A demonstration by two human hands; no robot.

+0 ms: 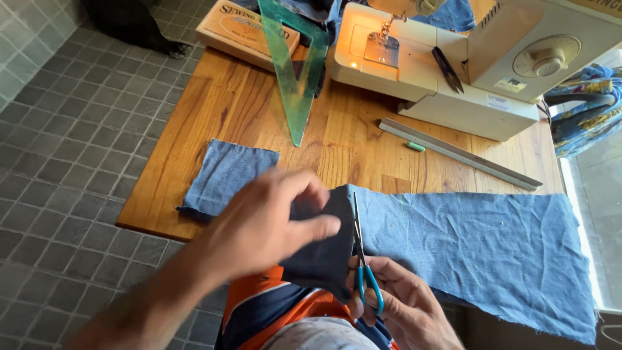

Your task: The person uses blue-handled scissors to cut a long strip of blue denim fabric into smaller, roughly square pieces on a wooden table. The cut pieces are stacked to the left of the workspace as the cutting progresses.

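My left hand pinches a folded-over flap of blue denim cloth at the near edge of the wooden table. The flap shows its darker underside. My right hand grips scissors with teal handles; their blades point away from me along the cloth's cut edge, right beside my left thumb. A smaller cut piece of blue denim lies flat on the table to the left of my left hand.
A cream sewing machine with its lamp lit stands at the back right, small black snips on its bed. A green transparent set square, a cardboard box, a metal ruler and a green chalk piece lie around. Grey tiled floor at left.
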